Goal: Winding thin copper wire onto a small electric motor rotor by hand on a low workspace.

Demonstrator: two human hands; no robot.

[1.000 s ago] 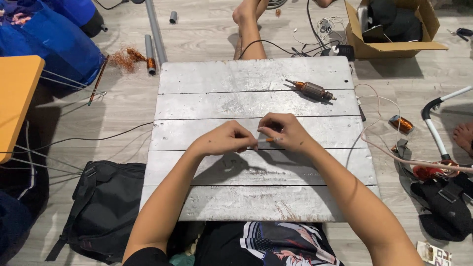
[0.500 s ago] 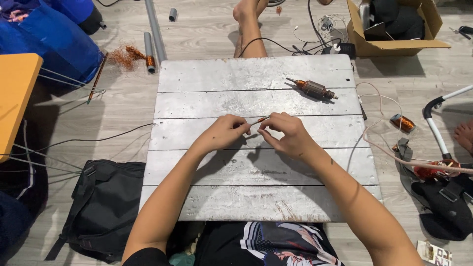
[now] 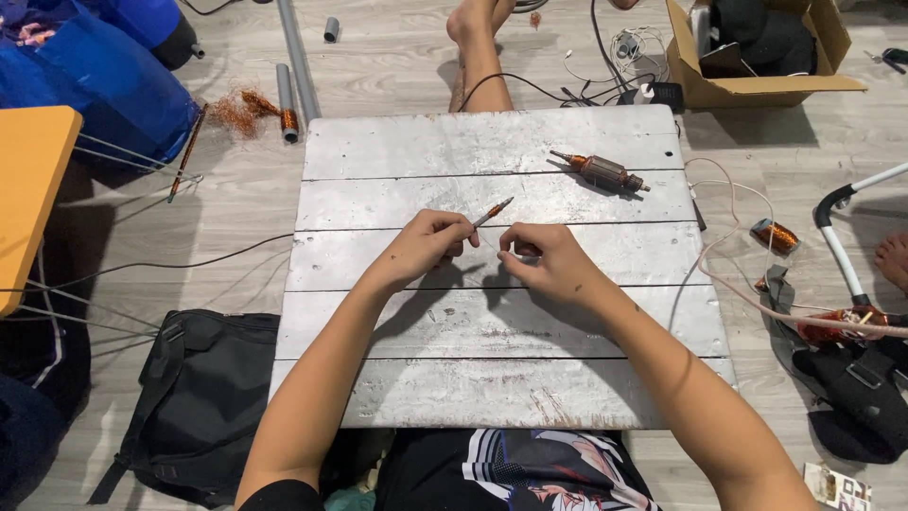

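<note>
The hands have come apart over the middle of the counter: the left hand [image 3: 430,248] now holds a thin copper-tipped rod [image 3: 494,210] angled toward the far edge, and the right hand [image 3: 541,259] has drawn back right.

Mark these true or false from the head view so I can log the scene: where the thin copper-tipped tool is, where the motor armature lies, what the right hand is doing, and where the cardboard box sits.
1. The left hand holds a thin copper-tipped tool with its tip pointing up and to the right. True.
2. The motor armature lies in the right hand's grip. False: it lies alone on the grey plank board, far from both hands.
3. The right hand pinches something small over the board. True; what it is cannot be made out.
4. The cardboard box sits on the board. False: it stands on the floor beyond the board's far right corner.
</note>
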